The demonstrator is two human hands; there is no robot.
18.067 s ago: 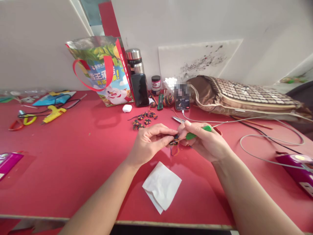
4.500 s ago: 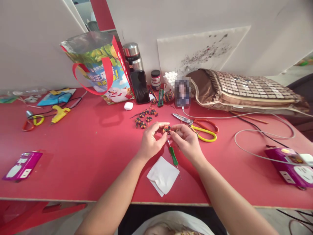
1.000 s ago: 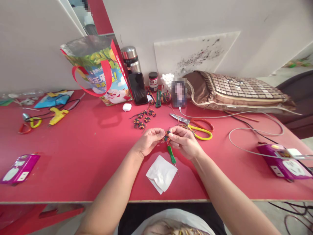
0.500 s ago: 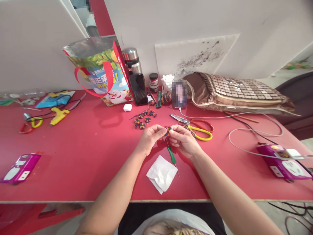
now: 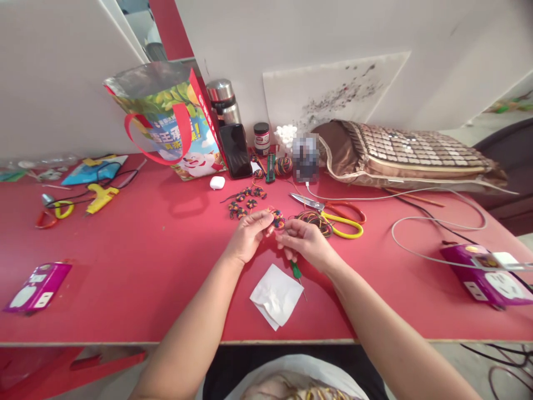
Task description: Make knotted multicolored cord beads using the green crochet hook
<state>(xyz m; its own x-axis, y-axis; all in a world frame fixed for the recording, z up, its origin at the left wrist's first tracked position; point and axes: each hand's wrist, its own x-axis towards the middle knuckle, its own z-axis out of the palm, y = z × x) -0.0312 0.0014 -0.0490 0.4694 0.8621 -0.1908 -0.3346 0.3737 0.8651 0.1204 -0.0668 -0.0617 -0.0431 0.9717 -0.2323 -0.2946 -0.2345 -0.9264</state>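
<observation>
My left hand [image 5: 252, 233] is closed, with thumb and fingers pinching a small piece of knotted multicoloured cord [image 5: 277, 218], black, orange and pink. Close to that piece's right edge, my right hand [image 5: 306, 240] has its fingers pinched together; what they hold is too small to make out. Partly hidden under the right hand lies a green-handled tool [image 5: 296, 270] with a thin metal shaft. A loose bundle of the same cord [image 5: 314, 221] rests just beyond the right hand. Several finished-looking knotted cord pieces [image 5: 238, 210] lie beyond the left hand.
Scissors [image 5: 333, 214] lie to the right, and a folded white tissue [image 5: 276, 296] sits in front. At the back stand a phone [image 5: 236, 151], a jar [image 5: 262, 138] and a shopping bag [image 5: 170, 128]. A yellow glue gun [image 5: 101, 199] and purple power strips [image 5: 39, 286] flank the red table.
The knotted piece has shifted slightly left with my left hand and shows more of its face. My right hand has come away from it and turned lower, covering more of the green-handled tool.
</observation>
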